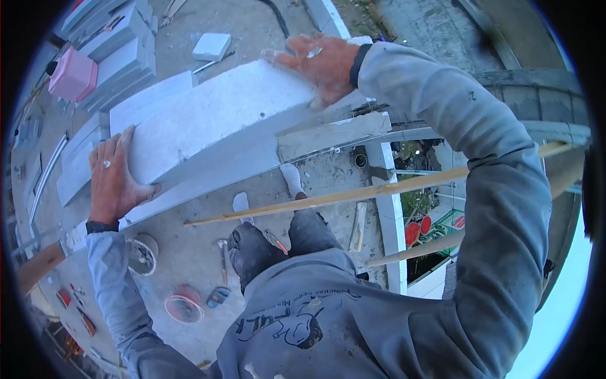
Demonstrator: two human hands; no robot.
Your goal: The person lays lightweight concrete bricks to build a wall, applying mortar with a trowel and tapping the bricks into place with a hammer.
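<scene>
Left hand (pixel 113 172) and right hand (pixel 329 66), spread, grip opposite ends of a white block (pixel 211 114).

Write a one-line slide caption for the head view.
Left hand and right hand grasp a long white block near opposite ends.

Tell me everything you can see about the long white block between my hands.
The block is long, rectangular and white, with a matte, chalky, concrete-like look. A dark pit marks its near edge. It lies broad face up, slanting across the view, right end higher in the picture. Your left hand clasps its left end; your right hand spans its right. Support underneath is unclear.
</scene>
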